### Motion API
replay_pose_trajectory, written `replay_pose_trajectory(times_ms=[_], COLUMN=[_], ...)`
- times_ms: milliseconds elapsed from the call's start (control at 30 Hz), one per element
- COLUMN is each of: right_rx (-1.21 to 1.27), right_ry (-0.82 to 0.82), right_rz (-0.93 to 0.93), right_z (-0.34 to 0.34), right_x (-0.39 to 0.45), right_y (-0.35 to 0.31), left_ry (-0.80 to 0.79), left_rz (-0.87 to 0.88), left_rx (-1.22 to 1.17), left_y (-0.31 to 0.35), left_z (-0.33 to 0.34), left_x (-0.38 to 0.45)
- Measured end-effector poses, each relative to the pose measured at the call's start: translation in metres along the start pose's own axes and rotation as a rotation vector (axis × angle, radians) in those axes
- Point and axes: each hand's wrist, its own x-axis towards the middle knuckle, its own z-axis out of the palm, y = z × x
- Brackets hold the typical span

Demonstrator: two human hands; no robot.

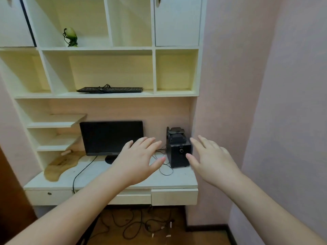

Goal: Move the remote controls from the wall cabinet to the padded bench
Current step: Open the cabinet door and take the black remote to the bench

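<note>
Two hands reach toward a wall cabinet (113, 48).
Left hand (139, 156), right hand (210, 156) — both released, empty; no remotes visible — search shelves first.

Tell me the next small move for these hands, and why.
Probably reach the right hand forward to the dark objects stacked on top of the black speaker box. Both it and the left hand are open and hold nothing. Those objects may be the remote controls, though the view cannot confirm it. Nothing else remote-like shows on the open shelves, only a keyboard.
</note>
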Motion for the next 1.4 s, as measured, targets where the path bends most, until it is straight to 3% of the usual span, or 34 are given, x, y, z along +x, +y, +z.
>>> replay_pose_trajectory(times_ms=[267,533,800,1133,1400], right_rx=[-0.008,-0.047,-0.06,-0.14,-0.113], right_ry=[0.012,0.017,0.048,0.257,0.287], right_rz=[-0.047,-0.039,-0.067,-0.15,-0.196], right_z=[0.027,0.033,0.013,-0.043,-0.1], right_x=[0.093,0.158,0.225,0.318,0.386], right_y=[-0.064,-0.076,-0.025,0.056,0.078], left_ry=[0.043,0.11,0.146,0.313,0.309], left_rz=[0.033,0.089,0.13,0.198,0.125], left_rx=[-0.027,-0.019,-0.014,0.117,0.261], left_y=[-0.088,-0.126,-0.11,-0.067,-0.077], left_z=[0.008,0.001,-0.016,-0.078,-0.126], left_x=[0.055,0.12,0.202,0.317,0.378])
